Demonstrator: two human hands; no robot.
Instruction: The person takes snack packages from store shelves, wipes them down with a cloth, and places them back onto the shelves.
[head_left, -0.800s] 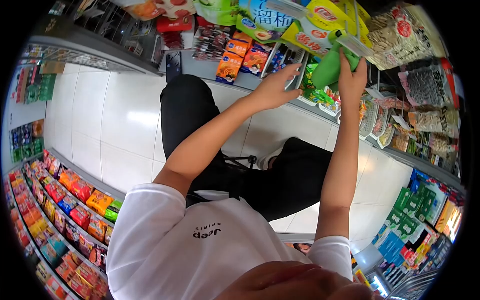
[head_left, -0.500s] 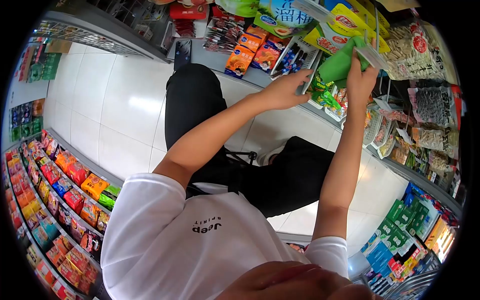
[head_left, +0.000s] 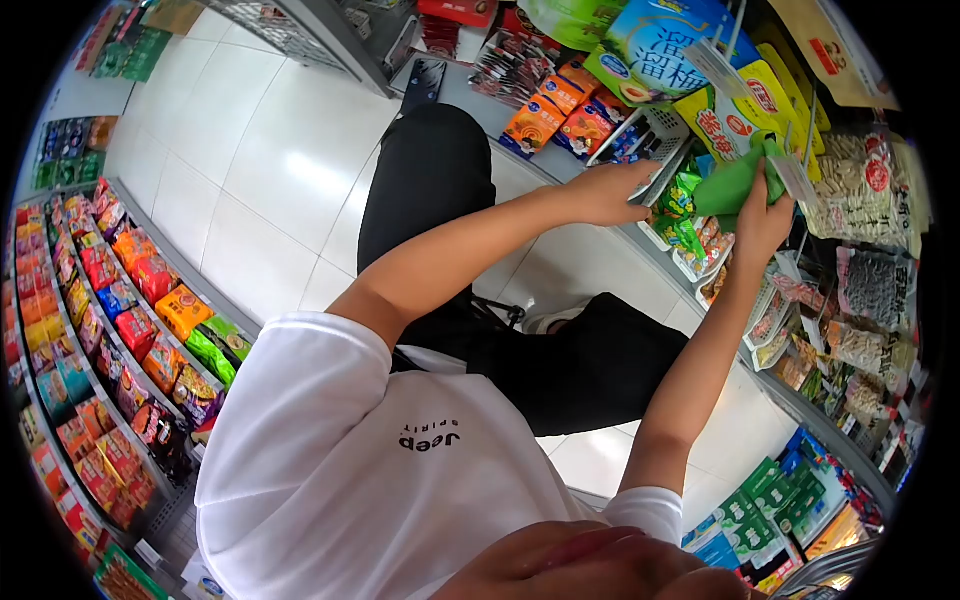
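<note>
My right hand is closed around a green cloth, which hangs bunched beside the hanging snack packs. To its left, my left hand has its thumb and fingers on either side of the near end of a white plastic basket. The basket contains small dark-blue packets. Green candy packets lie between my two hands, just below the cloth. A price-tag holder sits right by my right fingertips and partly covers the cloth.
Orange snack boxes stand left of the basket. Yellow bags and clear packs hang from hooks. More white baskets line the shelf. Behind me on the left, tiered shelves hold colourful packets. My bent knee is near the shelf edge.
The whole view has shifted, so shelf and hands appear lower and further right. My right hand still has the green cloth, and my left hand stays at the basket's end.
</note>
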